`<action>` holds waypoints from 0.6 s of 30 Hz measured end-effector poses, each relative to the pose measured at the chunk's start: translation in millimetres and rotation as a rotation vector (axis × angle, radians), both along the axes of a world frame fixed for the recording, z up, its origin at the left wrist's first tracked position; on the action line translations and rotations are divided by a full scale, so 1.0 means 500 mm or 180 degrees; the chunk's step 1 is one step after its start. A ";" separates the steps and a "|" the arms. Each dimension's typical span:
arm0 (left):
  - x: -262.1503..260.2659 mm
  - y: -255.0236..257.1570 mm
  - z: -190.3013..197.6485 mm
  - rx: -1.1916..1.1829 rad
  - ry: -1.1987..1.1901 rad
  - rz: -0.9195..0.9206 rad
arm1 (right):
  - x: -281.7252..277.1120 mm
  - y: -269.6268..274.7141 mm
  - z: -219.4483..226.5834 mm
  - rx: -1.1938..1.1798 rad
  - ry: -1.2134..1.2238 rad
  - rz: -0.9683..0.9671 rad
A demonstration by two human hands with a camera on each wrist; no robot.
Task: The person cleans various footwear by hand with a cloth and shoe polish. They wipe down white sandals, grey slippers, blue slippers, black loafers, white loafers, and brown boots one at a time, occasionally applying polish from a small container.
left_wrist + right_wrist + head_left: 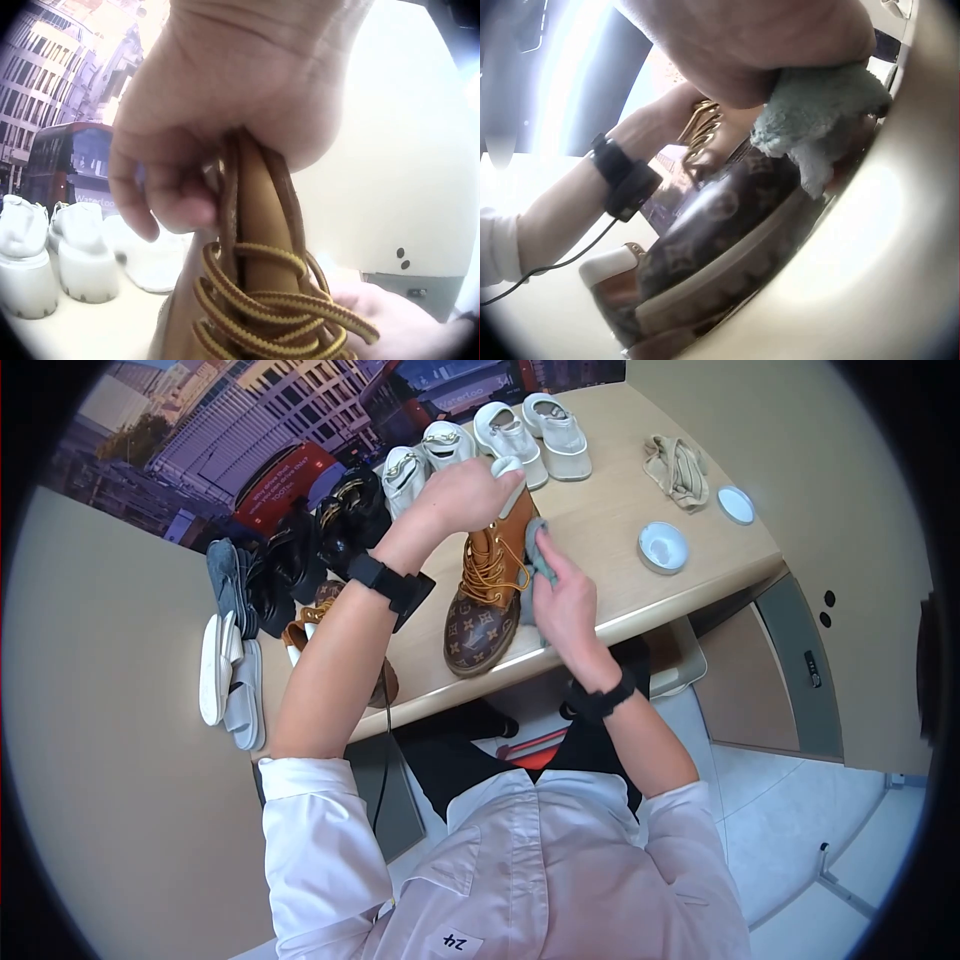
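A brown lace-up boot [482, 625] with a patterned dark toe and tan shaft stands near the table's front edge. My left hand [468, 495] grips the top of its shaft; in the left wrist view the fingers curl over the collar above the yellow-brown laces [281, 315]. My right hand [566, 600] holds a grey-green cloth [817, 112] against the boot's side, toward the heel. Part of the cloth is hidden under that hand. Behind my left forearm a second boot [385, 685] of the same kind is partly covered.
White shoes [555, 435] line the table's back, with black shoes [350, 515] and slippers [245, 695] to the left. On the right lie a round white dish [663, 548], a white lid [736, 505] and a beige cloth [677, 472]. A cable [386, 760] hangs from my left wrist.
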State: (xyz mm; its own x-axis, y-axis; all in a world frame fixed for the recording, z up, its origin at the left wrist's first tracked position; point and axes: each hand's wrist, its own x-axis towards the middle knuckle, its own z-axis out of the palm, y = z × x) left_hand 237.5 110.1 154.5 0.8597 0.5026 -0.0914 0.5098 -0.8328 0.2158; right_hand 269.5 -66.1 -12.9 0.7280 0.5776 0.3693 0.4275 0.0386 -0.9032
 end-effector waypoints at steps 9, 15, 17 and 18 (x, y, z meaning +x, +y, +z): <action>0.002 -0.004 -0.014 0.0102 -0.0159 0.0095 | -0.152 -0.104 0.005 -0.0042 -0.0338 0.0224; -0.004 -0.009 -0.010 0.0136 -0.0212 0.0046 | -0.210 -0.138 0.006 -0.0185 -0.0915 0.0511; -0.005 -0.007 -0.014 0.0129 -0.0222 0.0088 | -0.229 -0.149 0.014 -0.0043 -0.1072 0.0830; -0.005 -0.006 -0.015 0.0129 -0.0228 0.0108 | -0.228 -0.149 0.019 -0.0027 -0.1141 0.0951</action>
State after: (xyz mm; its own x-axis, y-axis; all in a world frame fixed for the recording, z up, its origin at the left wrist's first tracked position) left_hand 235.1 107.0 147.0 0.8458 0.5334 -0.0093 0.5222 -0.8242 0.2192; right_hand 155.5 -140.5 -3.5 0.3566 0.7466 0.5616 0.6840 0.2008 -0.7013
